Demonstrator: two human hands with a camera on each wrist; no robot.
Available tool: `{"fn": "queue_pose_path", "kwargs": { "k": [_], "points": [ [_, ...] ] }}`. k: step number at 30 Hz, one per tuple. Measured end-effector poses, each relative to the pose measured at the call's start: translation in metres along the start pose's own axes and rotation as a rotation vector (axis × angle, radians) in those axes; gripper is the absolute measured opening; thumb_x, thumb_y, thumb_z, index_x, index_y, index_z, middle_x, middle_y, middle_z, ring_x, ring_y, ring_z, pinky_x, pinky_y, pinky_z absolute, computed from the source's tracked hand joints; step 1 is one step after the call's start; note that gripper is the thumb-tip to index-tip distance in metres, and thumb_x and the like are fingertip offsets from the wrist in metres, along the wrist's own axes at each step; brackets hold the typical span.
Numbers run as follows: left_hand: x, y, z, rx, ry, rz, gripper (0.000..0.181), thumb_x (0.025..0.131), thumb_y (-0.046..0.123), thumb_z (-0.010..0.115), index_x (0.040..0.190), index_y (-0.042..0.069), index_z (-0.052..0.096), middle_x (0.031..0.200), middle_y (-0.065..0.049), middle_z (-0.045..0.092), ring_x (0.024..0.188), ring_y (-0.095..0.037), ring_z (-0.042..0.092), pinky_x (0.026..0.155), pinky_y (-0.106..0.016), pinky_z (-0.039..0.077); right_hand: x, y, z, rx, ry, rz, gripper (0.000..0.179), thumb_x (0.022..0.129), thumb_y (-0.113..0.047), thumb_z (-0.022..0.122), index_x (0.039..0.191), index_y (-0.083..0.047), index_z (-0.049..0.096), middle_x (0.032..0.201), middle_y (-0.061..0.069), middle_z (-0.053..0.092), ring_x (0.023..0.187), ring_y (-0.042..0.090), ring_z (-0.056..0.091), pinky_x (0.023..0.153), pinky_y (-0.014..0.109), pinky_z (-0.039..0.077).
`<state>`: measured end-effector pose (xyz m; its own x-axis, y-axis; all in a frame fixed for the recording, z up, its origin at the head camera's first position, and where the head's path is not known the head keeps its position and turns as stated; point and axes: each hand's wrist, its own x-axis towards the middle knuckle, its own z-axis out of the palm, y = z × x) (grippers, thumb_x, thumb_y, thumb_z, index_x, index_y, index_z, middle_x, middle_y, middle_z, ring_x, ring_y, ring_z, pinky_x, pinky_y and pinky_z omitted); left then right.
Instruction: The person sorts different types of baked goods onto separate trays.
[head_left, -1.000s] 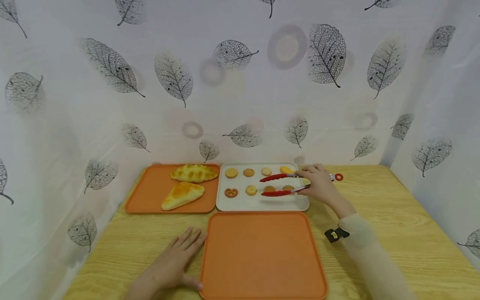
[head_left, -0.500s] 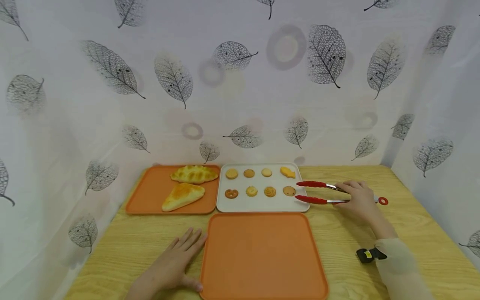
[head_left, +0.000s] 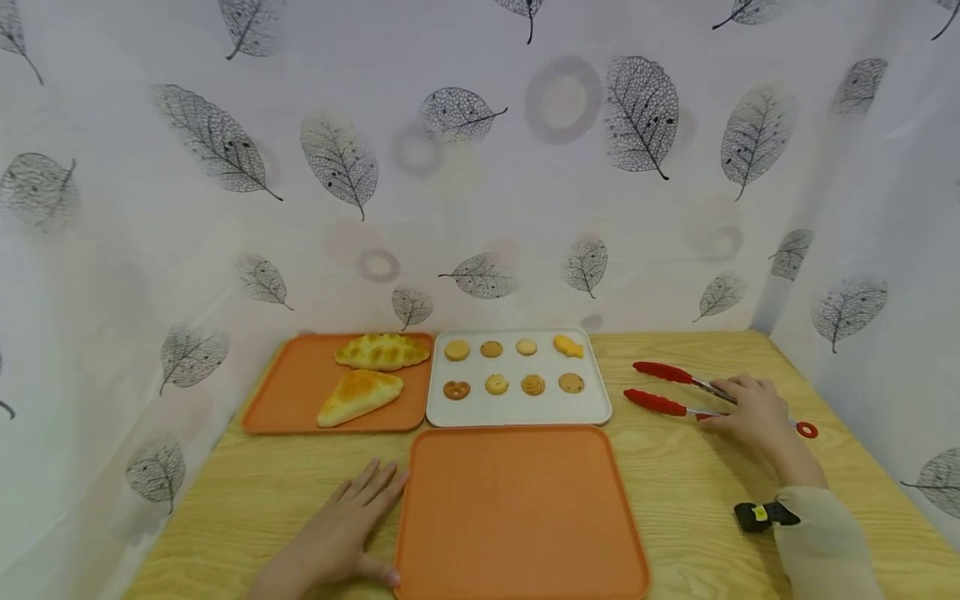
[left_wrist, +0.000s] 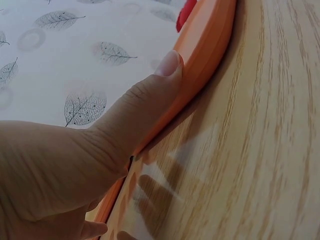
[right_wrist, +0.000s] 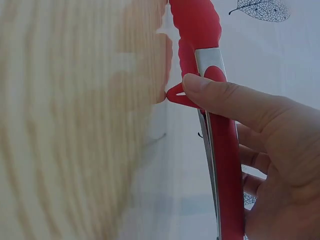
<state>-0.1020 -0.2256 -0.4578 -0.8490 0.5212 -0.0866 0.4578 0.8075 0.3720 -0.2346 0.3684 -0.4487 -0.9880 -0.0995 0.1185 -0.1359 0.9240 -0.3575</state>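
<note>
My right hand (head_left: 757, 425) grips red-and-silver tongs (head_left: 657, 402) over the table's right side. Their two red tips are spread, with nothing between them. In the right wrist view the thumb lies on the red handle (right_wrist: 225, 170) and the other fingers are partly hidden behind it. My left hand (head_left: 337, 525) rests beside the front orange tray (head_left: 517, 508), fingers spread; in the left wrist view its thumb (left_wrist: 145, 100) touches the tray's side (left_wrist: 210, 45). No food lies on this tray.
Behind it, a white tray (head_left: 517, 412) bears two rows of small biscuits, including a fish-shaped one (head_left: 567, 346) and a pretzel (head_left: 456, 390). At the back left, another orange tray (head_left: 288, 392) holds a ridged bread (head_left: 382, 352) and a triangular one (head_left: 360, 398). A leaf-patterned curtain (head_left: 480, 200) surrounds the table.
My right hand has carried the tongs rightward, away from above the white tray to the bare table. The left hand keeps its place, and the biscuits lie as before.
</note>
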Motion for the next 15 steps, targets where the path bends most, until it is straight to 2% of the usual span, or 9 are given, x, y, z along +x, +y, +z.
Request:
{"fn": "queue_pose_path", "kwargs": {
  "k": [6, 15],
  "points": [
    [0.0, -0.002, 0.003, 0.008, 0.009, 0.011, 0.121, 0.061, 0.079, 0.063, 0.155, 0.012, 0.026, 0.16, -0.018, 0.026, 0.147, -0.045, 0.019, 0.107, -0.07, 0.028, -0.002, 0.005, -0.004, -0.02, -0.046, 0.02, 0.087, 0.071, -0.045, 0.083, 0.134, 0.005, 0.051, 0.127, 0.032, 0.048, 0.111, 0.051, 0.036, 0.078, 0.064, 0.033],
    [0.0, -0.002, 0.002, -0.025, -0.001, -0.007, 0.12, 0.062, 0.079, 0.063, 0.156, 0.014, 0.025, 0.161, -0.017, 0.024, 0.148, -0.043, 0.017, 0.108, -0.071, 0.026, -0.002, 0.013, -0.005, -0.047, -0.099, 0.05, 0.098, 0.069, -0.055, 0.08, 0.138, 0.007, 0.046, 0.131, 0.035, 0.043, 0.111, 0.052, 0.036, 0.077, 0.063, 0.037]
  ]
}}
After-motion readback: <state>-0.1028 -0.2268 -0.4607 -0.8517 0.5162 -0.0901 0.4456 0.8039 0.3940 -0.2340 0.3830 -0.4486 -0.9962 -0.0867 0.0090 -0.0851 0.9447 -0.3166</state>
